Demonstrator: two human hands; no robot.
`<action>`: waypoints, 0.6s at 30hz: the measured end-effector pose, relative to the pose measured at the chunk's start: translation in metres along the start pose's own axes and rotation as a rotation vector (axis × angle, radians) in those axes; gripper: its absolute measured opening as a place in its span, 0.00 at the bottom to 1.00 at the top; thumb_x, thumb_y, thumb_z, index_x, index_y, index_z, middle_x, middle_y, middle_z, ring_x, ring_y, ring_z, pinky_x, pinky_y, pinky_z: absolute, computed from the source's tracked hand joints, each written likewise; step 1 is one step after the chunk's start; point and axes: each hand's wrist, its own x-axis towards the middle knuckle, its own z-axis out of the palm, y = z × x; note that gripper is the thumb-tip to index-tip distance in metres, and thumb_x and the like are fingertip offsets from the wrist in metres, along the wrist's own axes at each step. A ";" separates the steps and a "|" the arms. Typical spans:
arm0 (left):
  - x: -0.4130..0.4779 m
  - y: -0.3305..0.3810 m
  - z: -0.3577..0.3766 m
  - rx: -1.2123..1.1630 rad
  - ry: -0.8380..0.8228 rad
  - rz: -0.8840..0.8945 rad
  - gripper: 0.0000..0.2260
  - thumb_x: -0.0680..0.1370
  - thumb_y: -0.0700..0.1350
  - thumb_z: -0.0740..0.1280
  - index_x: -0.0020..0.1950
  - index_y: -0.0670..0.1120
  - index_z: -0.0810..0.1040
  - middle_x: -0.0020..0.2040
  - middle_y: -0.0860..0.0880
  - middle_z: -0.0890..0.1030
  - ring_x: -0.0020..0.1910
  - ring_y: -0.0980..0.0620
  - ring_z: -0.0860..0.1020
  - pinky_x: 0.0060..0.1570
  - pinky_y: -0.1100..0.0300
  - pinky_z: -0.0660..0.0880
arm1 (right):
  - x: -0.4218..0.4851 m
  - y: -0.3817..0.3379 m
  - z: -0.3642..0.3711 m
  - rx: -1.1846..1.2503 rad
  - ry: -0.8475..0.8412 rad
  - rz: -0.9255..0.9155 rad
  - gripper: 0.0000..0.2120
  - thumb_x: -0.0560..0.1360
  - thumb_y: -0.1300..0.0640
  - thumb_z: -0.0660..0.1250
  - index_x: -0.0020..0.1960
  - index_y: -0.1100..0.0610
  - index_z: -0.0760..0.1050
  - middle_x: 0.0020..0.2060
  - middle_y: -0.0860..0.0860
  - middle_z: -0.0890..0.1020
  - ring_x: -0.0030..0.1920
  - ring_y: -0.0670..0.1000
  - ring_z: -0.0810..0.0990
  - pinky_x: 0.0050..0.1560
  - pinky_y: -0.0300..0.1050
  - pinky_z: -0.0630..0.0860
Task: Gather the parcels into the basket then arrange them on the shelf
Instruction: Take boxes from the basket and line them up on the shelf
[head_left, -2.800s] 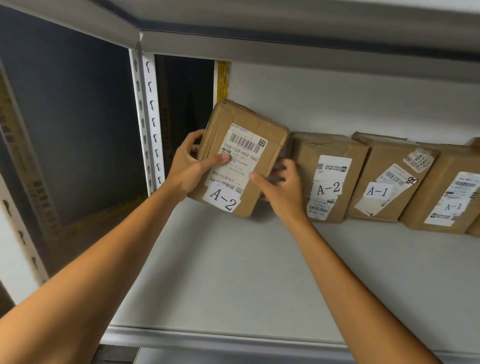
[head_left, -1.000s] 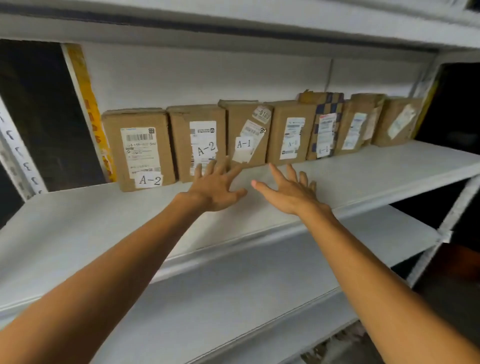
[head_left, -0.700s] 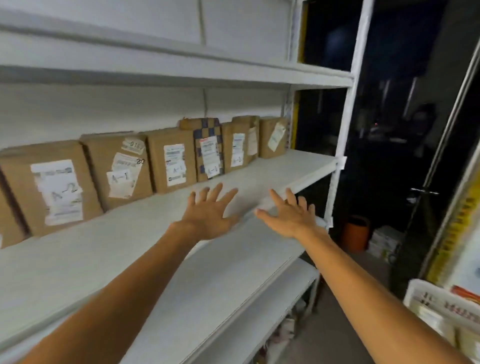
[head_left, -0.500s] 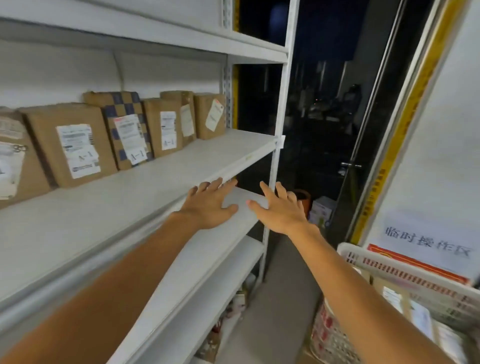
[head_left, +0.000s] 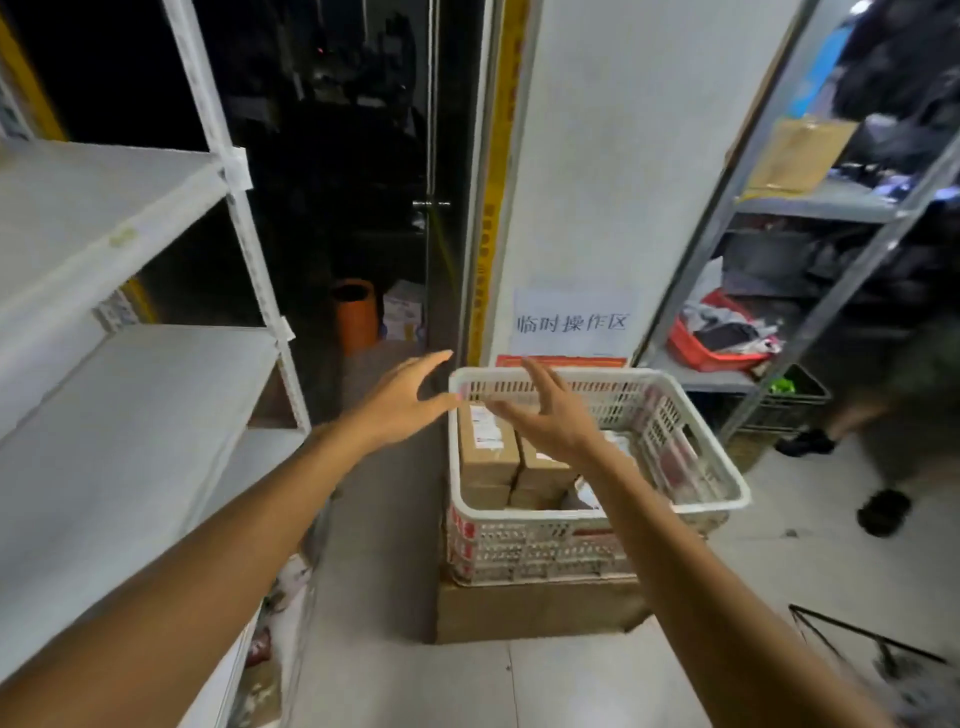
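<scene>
Change: swung off the shelf (head_left: 130, 415) front, now facing the basket (head_left: 727, 478).
Fingers (head_left: 434, 358): spread wide on both, holding nothing.
Left hand (head_left: 400, 400): just left of the basket's far corner.
Right hand (head_left: 550, 415): above the parcels (head_left: 488, 452).
Parcels: brown, packed inside the basket.
Basket: on a cardboard box (head_left: 519, 613), beside the shelf.

Both bare arms stretch forward, the left hand (head_left: 402, 397) and right hand (head_left: 550, 413) spread, fingers loose, holding nothing.
</scene>
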 end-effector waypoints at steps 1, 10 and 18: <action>0.012 0.005 0.012 -0.017 -0.049 0.009 0.28 0.79 0.49 0.66 0.77 0.53 0.60 0.76 0.49 0.62 0.74 0.50 0.62 0.66 0.58 0.62 | 0.002 0.015 -0.006 0.006 0.009 0.023 0.42 0.71 0.30 0.65 0.78 0.47 0.57 0.76 0.52 0.64 0.73 0.58 0.65 0.72 0.61 0.65; 0.114 0.023 0.130 -0.096 -0.354 0.058 0.37 0.71 0.63 0.66 0.77 0.57 0.56 0.78 0.52 0.57 0.77 0.53 0.54 0.75 0.52 0.55 | 0.040 0.154 -0.025 0.305 0.051 0.206 0.48 0.66 0.25 0.63 0.79 0.45 0.55 0.79 0.49 0.57 0.78 0.51 0.56 0.77 0.59 0.55; 0.188 0.016 0.204 -0.155 -0.403 -0.098 0.35 0.75 0.57 0.69 0.77 0.57 0.56 0.78 0.52 0.58 0.76 0.52 0.57 0.71 0.54 0.57 | 0.098 0.246 -0.027 0.444 -0.059 0.330 0.48 0.66 0.24 0.63 0.79 0.43 0.54 0.80 0.48 0.55 0.79 0.50 0.53 0.77 0.61 0.54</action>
